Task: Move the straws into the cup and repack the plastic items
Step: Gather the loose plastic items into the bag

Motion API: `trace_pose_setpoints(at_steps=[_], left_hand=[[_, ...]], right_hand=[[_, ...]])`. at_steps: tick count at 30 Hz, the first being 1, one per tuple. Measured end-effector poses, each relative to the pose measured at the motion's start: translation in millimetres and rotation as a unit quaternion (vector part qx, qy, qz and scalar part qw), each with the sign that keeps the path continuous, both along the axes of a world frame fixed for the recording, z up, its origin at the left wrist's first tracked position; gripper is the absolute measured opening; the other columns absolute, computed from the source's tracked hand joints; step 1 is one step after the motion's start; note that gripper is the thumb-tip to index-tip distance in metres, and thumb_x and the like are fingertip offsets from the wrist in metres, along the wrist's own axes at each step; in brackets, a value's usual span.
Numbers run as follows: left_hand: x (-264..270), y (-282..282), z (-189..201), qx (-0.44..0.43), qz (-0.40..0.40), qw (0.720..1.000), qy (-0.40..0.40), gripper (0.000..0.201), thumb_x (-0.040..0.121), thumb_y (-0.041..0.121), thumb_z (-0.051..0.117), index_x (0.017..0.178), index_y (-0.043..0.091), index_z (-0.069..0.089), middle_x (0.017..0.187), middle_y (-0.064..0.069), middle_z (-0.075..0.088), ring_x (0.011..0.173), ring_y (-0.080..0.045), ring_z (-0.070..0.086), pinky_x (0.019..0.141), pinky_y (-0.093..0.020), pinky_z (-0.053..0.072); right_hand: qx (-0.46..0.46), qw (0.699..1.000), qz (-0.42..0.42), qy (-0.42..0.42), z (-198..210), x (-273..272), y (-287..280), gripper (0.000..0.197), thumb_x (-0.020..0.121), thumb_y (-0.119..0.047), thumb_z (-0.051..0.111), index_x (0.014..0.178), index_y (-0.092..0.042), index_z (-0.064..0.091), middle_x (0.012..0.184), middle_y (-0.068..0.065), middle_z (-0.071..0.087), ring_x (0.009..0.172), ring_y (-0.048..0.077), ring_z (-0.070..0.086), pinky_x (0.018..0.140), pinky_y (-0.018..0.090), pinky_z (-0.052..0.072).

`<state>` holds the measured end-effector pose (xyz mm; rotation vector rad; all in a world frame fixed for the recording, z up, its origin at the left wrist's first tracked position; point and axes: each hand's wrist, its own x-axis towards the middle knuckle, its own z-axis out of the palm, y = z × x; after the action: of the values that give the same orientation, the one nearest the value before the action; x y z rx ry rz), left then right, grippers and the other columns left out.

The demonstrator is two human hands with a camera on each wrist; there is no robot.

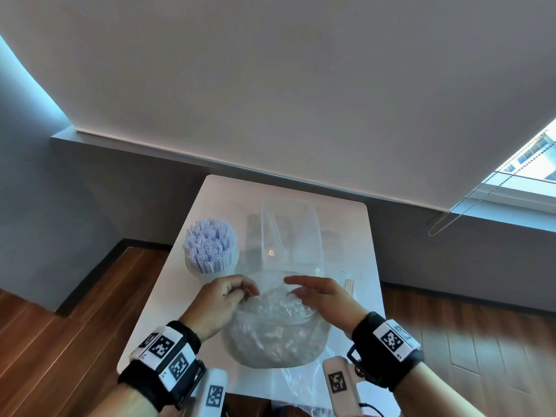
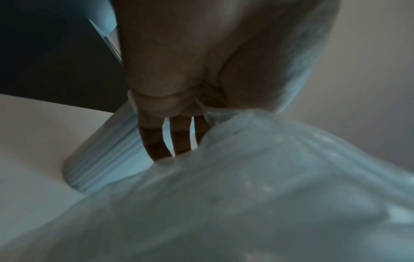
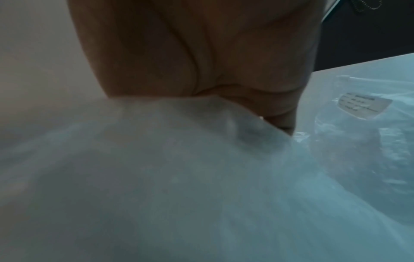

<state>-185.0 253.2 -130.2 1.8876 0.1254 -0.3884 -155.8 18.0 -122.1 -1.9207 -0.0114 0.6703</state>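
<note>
Pinching the bag [image 1: 276, 335] mouth, the left hand [image 1: 224, 299] likely steadies it for closing. Right hand [image 1: 322, 296] hovers opposite, fingers relaxed. Straws [image 1: 210, 245] fill the cup [image 1: 195, 267] beyond.

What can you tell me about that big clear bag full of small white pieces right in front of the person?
The clear plastic bag is thin, crinkled film, bulging into a rounded mound with many small white plastic pieces inside. It lies on the near part of the white table, its open mouth facing away from the person. The left hand pinches the film at the mouth's left side; the right hand hovers at its right side, fingers stretched out. More loose clear film spreads beneath it toward the table's near edge.
</note>
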Motion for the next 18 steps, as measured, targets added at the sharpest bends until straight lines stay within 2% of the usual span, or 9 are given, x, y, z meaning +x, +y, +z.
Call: trace_pose_setpoints(at_steps=[3, 5, 6, 8, 10, 11, 13, 15, 18], left_hand=[[0.5, 5.4, -5.3, -0.019, -0.006, 0.999, 0.050, 0.035, 0.095, 0.003, 0.050, 0.089, 0.024, 0.078, 0.095, 0.012, 0.075, 0.095, -0.002, 0.066, 0.087, -0.018, 0.047], [0.7, 11.0, -5.2, -0.040, -0.001, 0.995, 0.095, 0.026, 0.091, 0.018, 0.054, 0.092, 0.029, 0.078, 0.095, 0.012, 0.074, 0.098, -0.008, 0.065, 0.082, -0.022, 0.049], [0.2, 14.4, -4.3, -0.049, 0.000, 0.992, 0.115, 0.025, 0.084, 0.029, 0.054, 0.093, 0.033, 0.077, 0.096, 0.013, 0.074, 0.100, -0.011, 0.064, 0.082, -0.028, 0.049], [-0.5, 20.3, -3.2, -0.078, -0.006, 0.987, 0.142, 0.035, 0.074, 0.044, 0.049, 0.097, 0.039, 0.074, 0.105, 0.011, 0.072, 0.106, -0.014, 0.063, 0.085, -0.036, 0.050], [-2.8, 23.7, -1.5, -0.116, -0.019, 0.983, 0.142, 0.045, 0.068, 0.053, 0.051, 0.103, 0.036, 0.073, 0.112, 0.008, 0.070, 0.109, -0.013, 0.063, 0.083, -0.035, 0.053], [-4.5, 24.5, -0.2, -0.136, -0.026, 0.981, 0.136, 0.050, 0.064, 0.055, 0.051, 0.105, 0.034, 0.072, 0.113, 0.008, 0.070, 0.109, -0.012, 0.063, 0.084, -0.035, 0.053], [-8.3, 27.0, 0.7, -0.160, -0.041, 0.980, 0.112, 0.049, 0.068, 0.050, 0.048, 0.107, 0.031, 0.071, 0.118, 0.008, 0.068, 0.111, -0.015, 0.063, 0.091, -0.041, 0.052], [-11.8, 30.7, 1.5, -0.168, -0.057, 0.980, 0.086, 0.041, 0.075, 0.039, 0.045, 0.107, 0.028, 0.069, 0.125, 0.006, 0.064, 0.116, -0.016, 0.060, 0.096, -0.047, 0.049], [-16.9, 43.9, 1.4, -0.165, -0.079, 0.982, 0.051, 0.040, 0.074, 0.029, 0.054, 0.113, 0.027, 0.063, 0.132, 0.004, 0.059, 0.124, -0.013, 0.055, 0.103, -0.050, 0.045]], right_hand=[[-0.022, 0.999, 0.037, 0.001, -3.9, 1.5, -1.4, 0.034, 0.097, -0.011, 0.051, 0.108, -0.035, 0.074, 0.111, -0.013, 0.070, 0.104, 0.002, 0.061, 0.097, 0.020, 0.045], [-0.058, 0.995, 0.051, -0.068, 3.1, 0.9, -7.2, 0.027, 0.097, -0.028, 0.053, 0.106, -0.044, 0.072, 0.125, -0.019, 0.060, 0.120, -0.001, 0.052, 0.107, 0.029, 0.040], [-0.059, 0.992, 0.054, -0.097, 11.4, -0.7, -12.2, 0.027, 0.095, -0.032, 0.053, 0.108, -0.047, 0.071, 0.131, -0.022, 0.054, 0.126, -0.002, 0.045, 0.109, 0.030, 0.038], [-0.042, 0.985, 0.111, -0.122, 29.8, -7.5, -26.8, 0.047, 0.080, -0.023, 0.052, 0.117, -0.049, 0.064, 0.139, -0.029, 0.042, 0.134, -0.005, 0.032, 0.108, 0.022, 0.032], [-0.105, 0.955, 0.226, -0.161, 37.0, -15.2, -40.5, 0.072, 0.068, -0.017, 0.054, 0.131, -0.051, 0.050, 0.144, -0.034, 0.034, 0.138, -0.008, 0.022, 0.111, 0.019, 0.022], [-0.144, 0.933, 0.269, -0.189, 33.0, -17.5, -46.8, 0.076, 0.069, -0.019, 0.056, 0.136, -0.051, 0.044, 0.144, -0.034, 0.033, 0.139, -0.008, 0.021, 0.113, 0.021, 0.019], [-0.201, 0.905, 0.282, -0.246, 19.8, -21.2, -53.0, 0.065, 0.076, -0.029, 0.063, 0.134, -0.050, 0.044, 0.138, -0.034, 0.041, 0.135, -0.008, 0.028, 0.113, 0.027, 0.024], [-0.224, 0.895, 0.243, -0.299, 9.3, -20.9, -54.8, 0.045, 0.079, -0.048, 0.067, 0.122, -0.046, 0.055, 0.124, -0.032, 0.054, 0.122, -0.008, 0.039, 0.106, 0.031, 0.032], [-0.231, 0.882, 0.195, -0.362, 1.4, -16.0, -54.2, 0.040, 0.071, -0.067, 0.066, 0.101, -0.041, 0.066, 0.100, -0.029, 0.063, 0.103, -0.007, 0.048, 0.093, 0.027, 0.033]])
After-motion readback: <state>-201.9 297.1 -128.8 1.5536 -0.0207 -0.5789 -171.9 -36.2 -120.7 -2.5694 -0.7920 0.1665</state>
